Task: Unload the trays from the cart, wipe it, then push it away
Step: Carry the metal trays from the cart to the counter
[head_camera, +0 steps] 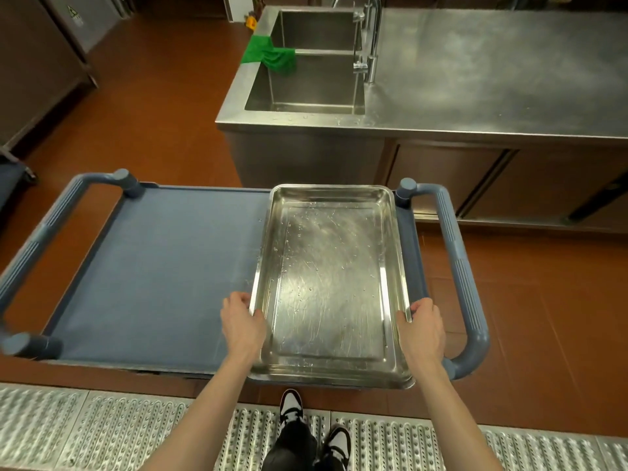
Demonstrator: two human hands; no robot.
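Head view, looking straight down: at the bottom edge lies a perforated metal floor grate [102, 423], with the person's shoes [312, 426] planted on it at lower centre. Just above, both bare arms reach forward. The left hand [242, 322] is closed on the left long rim of a steel tray [328, 283], thumb over the lip; the right hand [423, 326] clamps the opposite rim the same way. That tray sits at the right end of the blue cart [163, 266], its near edge overhanging the cart's front; whether it is already lifted clear or resting I cannot tell. Only this one tray shows on the cart's top, and the rest of the deck to the left is bare. Water beads dot the tray's floor, so I judge the rims may be slick: a grip near one end of a long tray could let the far end dip and the metal slide out of the fingers, clanging onto the cart handle [458, 277] at right. Catching that handle on the way up would also tip it. Farther off, in the upper half, stands a steel counter [492, 69] with a sink [306, 86] and a green cloth [272, 56] draped over its edge, near enough to serve for the wiping.
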